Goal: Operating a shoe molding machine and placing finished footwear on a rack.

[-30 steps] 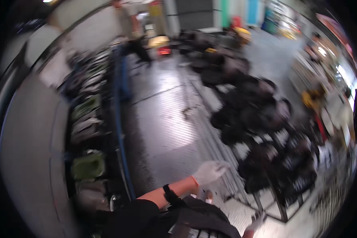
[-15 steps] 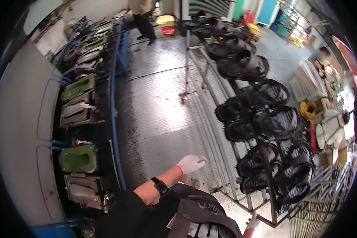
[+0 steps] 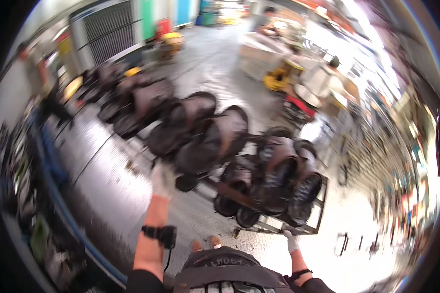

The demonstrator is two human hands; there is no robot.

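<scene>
A long metal rack stands in front of me, loaded with several dark, slip-on style shoes. My right hand, in a white glove, is at the near lower bar of the rack, its fingers closed round the metal. White-gloved too, my left hand is raised beside the rack's left side, close to the shoes there. Motion smears its fingers, so I cannot tell whether it touches the rack.
A blue-edged bench with moulds runs along the left. At the far left stands a person. Other people sit among crates and a yellow bundle at the back right. More metal racking stands on the right.
My view has swung to the right, so the rack now lies straight ahead. My left hand has reached forward to the rack's side; my right hand remains at its near end.
</scene>
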